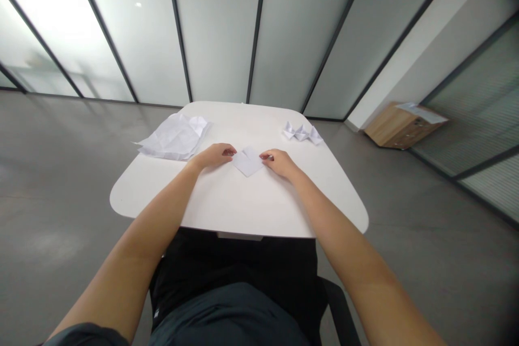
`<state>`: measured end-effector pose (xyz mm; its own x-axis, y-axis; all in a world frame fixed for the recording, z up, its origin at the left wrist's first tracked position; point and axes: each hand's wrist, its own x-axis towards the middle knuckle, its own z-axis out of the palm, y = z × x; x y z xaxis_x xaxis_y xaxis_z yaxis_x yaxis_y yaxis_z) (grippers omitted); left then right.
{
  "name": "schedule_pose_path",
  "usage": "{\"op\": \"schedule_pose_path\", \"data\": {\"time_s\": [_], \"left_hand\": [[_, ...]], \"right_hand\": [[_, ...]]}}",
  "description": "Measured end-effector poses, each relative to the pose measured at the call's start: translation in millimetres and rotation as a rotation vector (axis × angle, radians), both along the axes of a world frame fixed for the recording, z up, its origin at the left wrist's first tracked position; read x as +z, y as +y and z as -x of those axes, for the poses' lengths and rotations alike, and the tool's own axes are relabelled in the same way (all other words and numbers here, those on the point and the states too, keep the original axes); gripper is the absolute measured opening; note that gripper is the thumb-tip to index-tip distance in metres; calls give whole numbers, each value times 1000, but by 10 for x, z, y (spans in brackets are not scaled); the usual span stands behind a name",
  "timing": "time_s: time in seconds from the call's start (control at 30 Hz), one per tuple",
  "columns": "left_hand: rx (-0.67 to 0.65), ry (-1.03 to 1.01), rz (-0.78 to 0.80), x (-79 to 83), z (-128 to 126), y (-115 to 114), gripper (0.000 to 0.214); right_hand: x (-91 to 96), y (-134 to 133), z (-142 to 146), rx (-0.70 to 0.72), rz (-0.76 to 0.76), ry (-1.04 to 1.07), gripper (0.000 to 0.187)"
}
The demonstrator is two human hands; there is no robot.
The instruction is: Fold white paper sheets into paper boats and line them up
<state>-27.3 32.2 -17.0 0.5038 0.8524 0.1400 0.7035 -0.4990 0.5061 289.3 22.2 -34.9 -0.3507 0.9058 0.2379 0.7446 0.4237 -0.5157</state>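
My left hand [214,155] and right hand [279,164] were half-curled, fingertips on opposite corners of a folded paper square [247,161]; couldn't tell if gripping. Crumpled paper [174,137] lay upper left.

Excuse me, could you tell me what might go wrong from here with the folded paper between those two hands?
The folded paper square is touched only at its corners by the left hand and right hand, so it could perhaps slip on the smooth white table and crease unevenly. The crumpled paper sheet lies at the table's edge and might slide off if brushed.
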Motion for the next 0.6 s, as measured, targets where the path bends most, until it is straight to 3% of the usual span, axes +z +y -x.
{"op": "schedule_pose_path", "data": {"time_s": [0.23,0.6], "left_hand": [[-32,-61,11,0,-22,-24,24],[-68,-103,118,93,43,-64,25]], "right_hand": [[40,-59,-35,65,103,120,17],[68,-57,-82,153,171,182,13]]}}
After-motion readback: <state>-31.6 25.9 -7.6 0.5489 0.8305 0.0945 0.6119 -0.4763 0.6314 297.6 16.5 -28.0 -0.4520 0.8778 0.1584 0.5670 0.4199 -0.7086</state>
